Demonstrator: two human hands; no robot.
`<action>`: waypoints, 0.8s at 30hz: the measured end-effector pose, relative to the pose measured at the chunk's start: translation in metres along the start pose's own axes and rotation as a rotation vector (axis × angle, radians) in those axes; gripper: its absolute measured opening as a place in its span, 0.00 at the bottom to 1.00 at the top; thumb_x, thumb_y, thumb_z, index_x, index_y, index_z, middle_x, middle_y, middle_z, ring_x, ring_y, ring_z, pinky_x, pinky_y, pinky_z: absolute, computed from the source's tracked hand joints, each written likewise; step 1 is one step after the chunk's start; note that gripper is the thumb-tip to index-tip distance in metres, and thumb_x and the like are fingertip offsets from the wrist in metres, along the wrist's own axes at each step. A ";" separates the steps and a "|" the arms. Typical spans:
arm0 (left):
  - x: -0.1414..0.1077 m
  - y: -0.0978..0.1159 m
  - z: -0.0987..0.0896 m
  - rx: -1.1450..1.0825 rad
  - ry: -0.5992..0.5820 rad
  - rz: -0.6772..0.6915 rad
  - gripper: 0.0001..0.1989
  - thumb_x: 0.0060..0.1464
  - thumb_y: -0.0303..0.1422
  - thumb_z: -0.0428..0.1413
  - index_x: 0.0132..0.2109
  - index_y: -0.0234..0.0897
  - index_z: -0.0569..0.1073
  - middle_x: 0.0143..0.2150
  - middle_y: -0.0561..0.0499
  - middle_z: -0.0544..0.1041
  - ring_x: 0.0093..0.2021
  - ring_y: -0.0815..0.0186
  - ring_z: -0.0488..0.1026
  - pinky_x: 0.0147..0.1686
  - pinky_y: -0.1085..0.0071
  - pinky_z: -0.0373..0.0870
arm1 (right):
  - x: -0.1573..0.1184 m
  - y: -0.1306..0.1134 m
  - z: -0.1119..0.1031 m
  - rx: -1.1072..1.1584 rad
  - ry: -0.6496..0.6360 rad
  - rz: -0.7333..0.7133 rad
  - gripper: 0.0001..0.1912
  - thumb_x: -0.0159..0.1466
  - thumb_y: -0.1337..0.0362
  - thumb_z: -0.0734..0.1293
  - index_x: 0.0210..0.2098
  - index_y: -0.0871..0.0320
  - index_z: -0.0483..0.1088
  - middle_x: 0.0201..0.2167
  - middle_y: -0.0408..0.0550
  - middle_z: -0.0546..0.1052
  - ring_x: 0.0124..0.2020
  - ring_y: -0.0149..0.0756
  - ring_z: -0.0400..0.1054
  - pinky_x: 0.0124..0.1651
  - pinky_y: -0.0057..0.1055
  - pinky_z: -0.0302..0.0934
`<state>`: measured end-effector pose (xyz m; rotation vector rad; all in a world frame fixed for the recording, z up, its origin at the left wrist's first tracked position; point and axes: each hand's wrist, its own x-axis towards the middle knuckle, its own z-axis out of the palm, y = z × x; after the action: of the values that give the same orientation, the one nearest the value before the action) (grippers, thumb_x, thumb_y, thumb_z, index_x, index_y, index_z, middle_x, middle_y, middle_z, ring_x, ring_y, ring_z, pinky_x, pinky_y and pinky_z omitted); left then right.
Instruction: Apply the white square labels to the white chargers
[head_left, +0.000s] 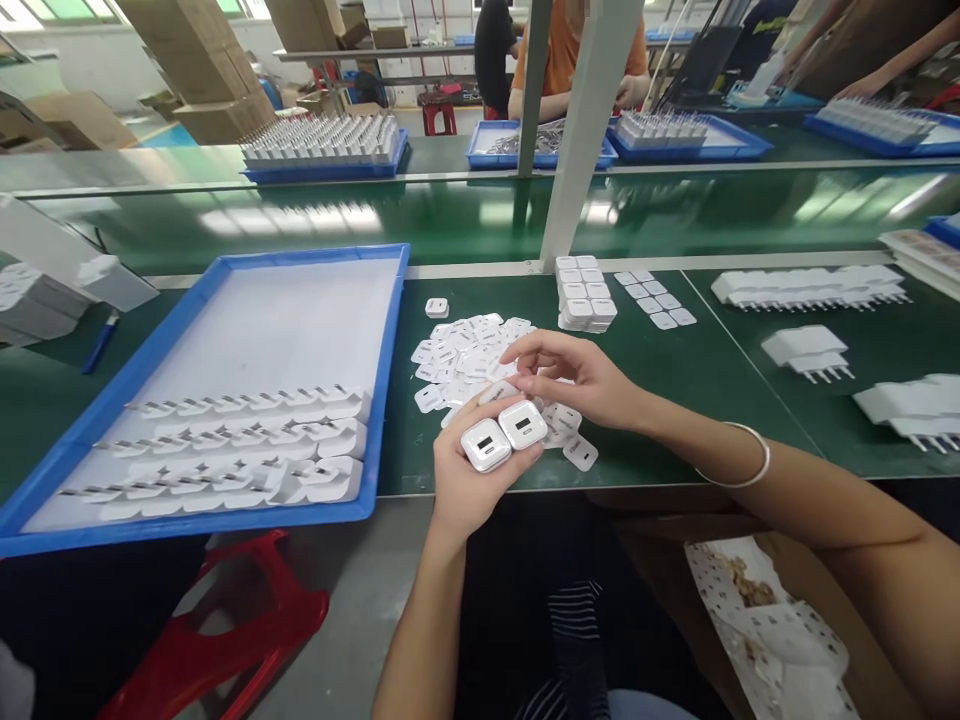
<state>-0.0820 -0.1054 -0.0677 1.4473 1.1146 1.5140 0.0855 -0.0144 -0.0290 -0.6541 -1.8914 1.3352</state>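
Observation:
My left hand (469,475) is closed around two white USB charger bodies (502,437) held side by side, their port ends facing me. Each end shows a dark slot and a smaller one. Close above them, my right hand (577,378) has its thumb and index finger bent together; what lies between the tips is too small to make out. A small white face plate (498,392) shows right at these fingertips and my left thumb. Behind and beneath both hands spreads a loose pile of white face plates (465,350), some partly hidden by my fingers.
At left, a blue-rimmed tray (388,380) holds rows of white chargers with prongs up. Stacked plates (585,292) and a flat sheet of plates (655,298) lie behind my right hand. More chargers (810,287) rest at right. A metal post (570,180) rises at the bench's back edge.

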 end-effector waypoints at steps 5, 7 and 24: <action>0.001 0.002 0.003 0.083 -0.051 0.030 0.18 0.45 0.27 0.69 0.46 0.40 0.81 0.49 0.47 0.80 0.50 0.60 0.78 0.50 0.67 0.74 | 0.005 -0.001 -0.002 0.004 -0.057 0.147 0.09 0.60 0.61 0.73 0.37 0.60 0.77 0.25 0.40 0.70 0.28 0.28 0.63 0.31 0.27 0.58; 0.001 0.004 0.002 0.080 -0.092 0.014 0.17 0.45 0.26 0.69 0.45 0.39 0.81 0.48 0.47 0.80 0.49 0.60 0.78 0.49 0.68 0.74 | 0.007 0.001 -0.001 0.025 -0.049 0.163 0.07 0.58 0.63 0.75 0.32 0.61 0.77 0.25 0.43 0.74 0.28 0.28 0.65 0.31 0.27 0.60; 0.009 -0.007 -0.008 -0.022 0.096 -0.258 0.22 0.35 0.32 0.72 0.42 0.37 0.83 0.42 0.48 0.82 0.44 0.57 0.78 0.46 0.65 0.75 | 0.013 0.009 0.005 -0.289 0.044 -0.168 0.07 0.66 0.65 0.69 0.36 0.63 0.80 0.34 0.49 0.81 0.35 0.31 0.72 0.39 0.27 0.63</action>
<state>-0.0905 -0.0955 -0.0714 1.1750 1.2846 1.4194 0.0741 -0.0045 -0.0354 -0.6441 -2.0740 0.9447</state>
